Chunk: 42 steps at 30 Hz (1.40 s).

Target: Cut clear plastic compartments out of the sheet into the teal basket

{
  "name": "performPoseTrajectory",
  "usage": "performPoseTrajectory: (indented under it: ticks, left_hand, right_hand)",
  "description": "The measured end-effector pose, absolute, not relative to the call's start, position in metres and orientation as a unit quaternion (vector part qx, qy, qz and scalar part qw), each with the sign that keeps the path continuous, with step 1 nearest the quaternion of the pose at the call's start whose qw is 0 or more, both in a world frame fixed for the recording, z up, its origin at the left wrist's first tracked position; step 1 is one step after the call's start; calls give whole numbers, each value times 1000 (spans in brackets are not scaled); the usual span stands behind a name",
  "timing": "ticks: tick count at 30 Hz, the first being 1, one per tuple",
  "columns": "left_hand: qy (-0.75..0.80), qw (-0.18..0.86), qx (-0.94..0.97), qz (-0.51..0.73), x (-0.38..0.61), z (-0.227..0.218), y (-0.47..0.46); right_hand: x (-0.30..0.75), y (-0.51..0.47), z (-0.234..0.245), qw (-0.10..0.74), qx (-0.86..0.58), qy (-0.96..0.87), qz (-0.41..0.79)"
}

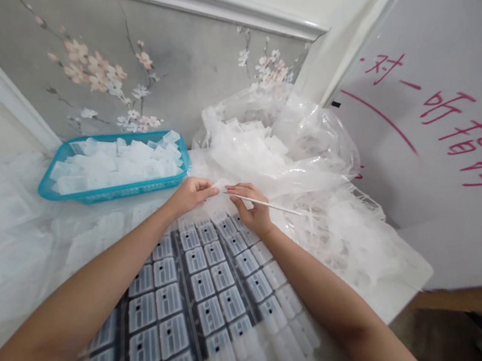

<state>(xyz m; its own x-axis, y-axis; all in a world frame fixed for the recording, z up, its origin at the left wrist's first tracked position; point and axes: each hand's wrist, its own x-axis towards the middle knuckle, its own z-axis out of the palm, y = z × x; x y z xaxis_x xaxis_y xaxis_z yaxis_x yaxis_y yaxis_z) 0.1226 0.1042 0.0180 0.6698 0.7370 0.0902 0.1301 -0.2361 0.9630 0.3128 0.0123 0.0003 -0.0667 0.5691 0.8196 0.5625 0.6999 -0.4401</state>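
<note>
My left hand (193,195) is closed in a pinch at the far end of several rows of small clear plastic cases (204,297) laid out on a dark mat; what it pinches is too small to make out. My right hand (249,208) sits just beside it, fingers closed round a thin white stick (272,206) that points right. Both hands are at the foot of a crumpled clear plastic bag (290,149) heaped with white plastic pieces.
A teal basket (116,191) full of clear plastic pieces stands at the back left against a flowered wall panel. A white board with red writing (455,130) leans at the right. The table's right edge drops off near the bag.
</note>
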Motion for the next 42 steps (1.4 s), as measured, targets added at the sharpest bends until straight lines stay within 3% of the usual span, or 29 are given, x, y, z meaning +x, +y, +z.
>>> performPoseTrajectory:
  ticks: [6, 20, 29, 35, 42]
  left_hand:
    - [288, 539, 741, 280, 122, 17, 105]
    - [311, 536, 731, 284, 123, 16, 104]
    - [295, 512, 753, 289, 126, 19, 99]
    - [322, 432, 790, 291, 125, 12, 106]
    - [266, 545, 748, 271, 116, 12, 113]
  right_hand:
    - [313, 13, 0, 554, -379, -741, -8]
    - [322, 16, -13, 446, -427, -783, -79]
    - [314, 8, -9, 497, -402, -759, -122]
    - [310, 2, -1, 561, -424, -701, -117]
    - [314, 6, 1, 554, -453, -691, -107]
